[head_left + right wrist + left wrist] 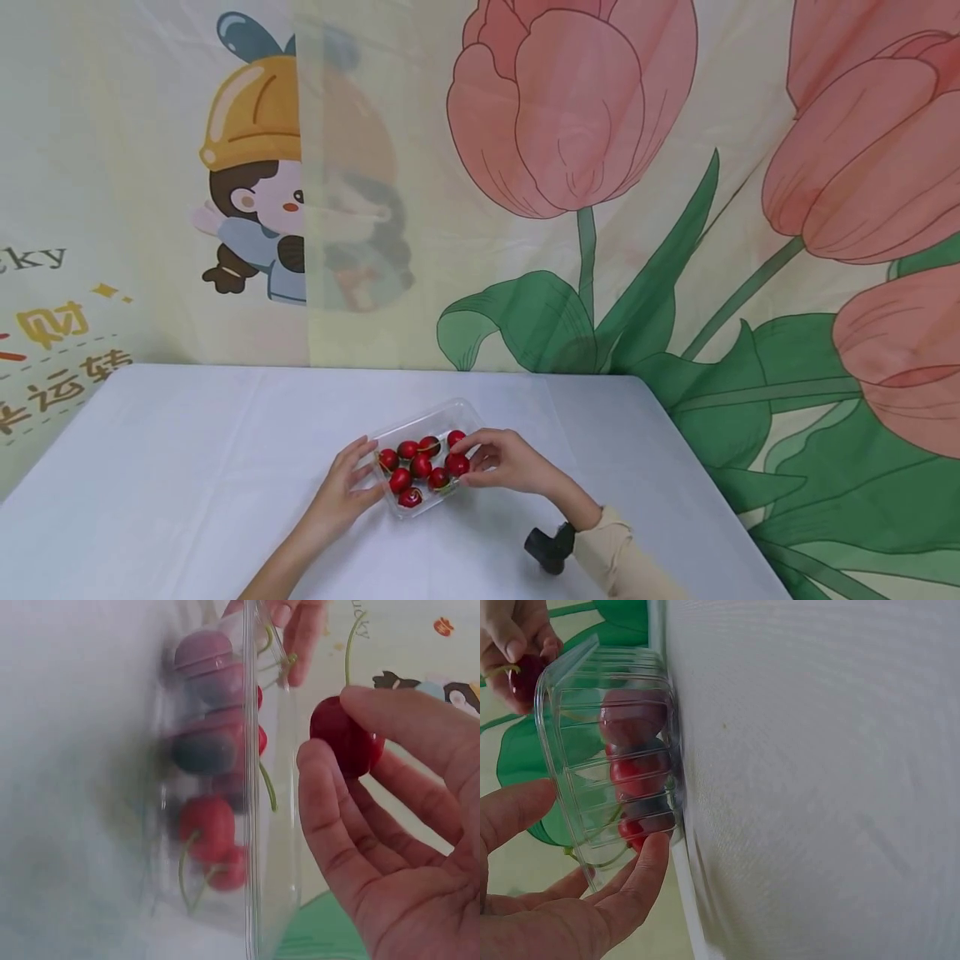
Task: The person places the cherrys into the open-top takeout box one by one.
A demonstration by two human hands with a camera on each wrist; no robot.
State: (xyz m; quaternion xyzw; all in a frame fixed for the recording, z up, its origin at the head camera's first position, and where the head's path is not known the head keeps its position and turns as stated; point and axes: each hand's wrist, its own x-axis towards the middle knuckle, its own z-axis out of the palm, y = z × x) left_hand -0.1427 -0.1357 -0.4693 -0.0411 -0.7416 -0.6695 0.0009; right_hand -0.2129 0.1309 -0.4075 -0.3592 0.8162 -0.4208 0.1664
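Observation:
A clear plastic box (pixel 462 406) of red cherries (pixel 421 465), some with green stems, stands on the white table. My left hand (pixel 347 487) holds its left end; the left wrist view shows the thumb at the rim and fingertips against the ribbed wall. Over the box's right end, my right hand (pixel 506 461) pinches a dark red cherry (pixel 339 735) between thumb and fingers, its stem (pixel 349 652) pointing up in the right wrist view. A bit of brighter red shows behind that cherry; whether it is a second one, I cannot tell.
A small black object (pixel 550 548) is by the right wrist, near the beige sleeve (pixel 626 558). The white-covered table (pixel 225 467) ends at a back edge. Behind it hangs a backdrop (pixel 375 333) printed with tulips and a cartoon figure.

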